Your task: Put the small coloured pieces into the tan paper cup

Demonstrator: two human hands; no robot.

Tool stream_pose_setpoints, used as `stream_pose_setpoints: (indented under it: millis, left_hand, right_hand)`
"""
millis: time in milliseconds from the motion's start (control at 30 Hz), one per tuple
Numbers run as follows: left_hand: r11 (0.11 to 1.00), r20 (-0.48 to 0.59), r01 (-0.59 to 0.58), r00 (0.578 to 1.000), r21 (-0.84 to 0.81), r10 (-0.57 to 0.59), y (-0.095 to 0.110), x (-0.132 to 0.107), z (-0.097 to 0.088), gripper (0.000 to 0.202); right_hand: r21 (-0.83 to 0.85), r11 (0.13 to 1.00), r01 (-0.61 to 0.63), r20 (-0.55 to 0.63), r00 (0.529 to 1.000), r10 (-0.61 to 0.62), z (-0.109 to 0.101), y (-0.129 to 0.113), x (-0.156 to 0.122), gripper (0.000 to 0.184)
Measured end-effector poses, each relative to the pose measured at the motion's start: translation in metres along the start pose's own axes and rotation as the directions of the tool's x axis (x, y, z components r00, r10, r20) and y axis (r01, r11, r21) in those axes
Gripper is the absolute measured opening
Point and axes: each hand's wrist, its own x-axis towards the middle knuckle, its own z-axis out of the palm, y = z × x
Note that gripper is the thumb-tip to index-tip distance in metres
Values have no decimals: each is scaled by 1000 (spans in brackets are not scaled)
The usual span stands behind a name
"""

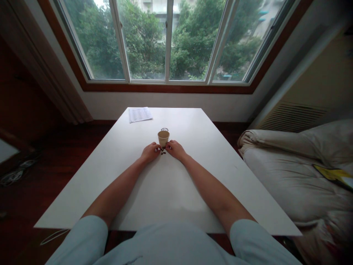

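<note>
A small tan cup (163, 137) stands upright near the middle of the white table (116, 173). Just in front of it lie several small dark bits (163, 152) on the tabletop. My left hand (150, 151) rests on the table to the left of the bits, fingers curled and pinched toward them. My right hand (175, 149) rests to their right, fingers likewise curled in a pinch. Whether either pinch holds a bit is too small to make out. A small dark ring-shaped thing (164, 129) lies just behind the cup.
A printed sheet of paper (140, 114) lies at the table's far left corner. A bed with pale bedding (295, 173) runs along the right side, with a yellow item (333, 173) on it. A wide window (168, 40) fills the far wall. Cables (13, 176) lie on the dark floor at left.
</note>
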Motion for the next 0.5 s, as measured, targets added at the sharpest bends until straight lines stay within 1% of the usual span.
stream_pose_setpoints:
  millis: [100, 267, 500]
  left_hand:
    - [1000, 0, -4, 1000, 15, 4, 0, 0, 0, 23]
    - [999, -5, -9, 1000, 34, 10, 3, -1, -1, 20]
    - [999, -8, 0, 1000, 35, 0, 6, -2, -3, 18]
  right_hand:
    - [14, 1000, 23, -3, 1000, -23, 1, 0, 0, 8]
    - [-17, 1000, 15, 12, 1000, -14, 0, -1, -1, 10]
    - [-33, 999, 36, 33, 999, -35, -2, -2, -1, 10]
